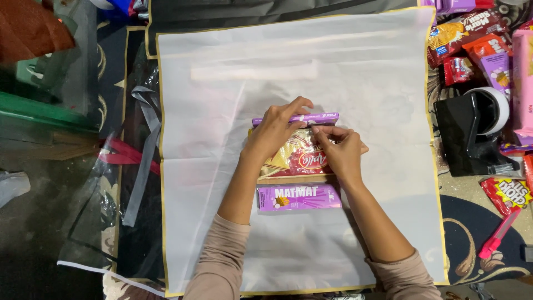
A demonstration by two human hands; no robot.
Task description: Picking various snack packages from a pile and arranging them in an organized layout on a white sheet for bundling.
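Now your left hand lies curled over the far purple snack box, fingers draped on its top edge and pressing it against the gold-and-red snack packet beneath. Your right hand has its grip pinched nearly closed, thumb and forefinger meeting at the box's near edge; what sits between them is too small to tell. A second purple snack box lies just near of the packet. All rest mid-sheet on the white gold-edged wrapping sheet. Right of it stands a black tape dispenser.
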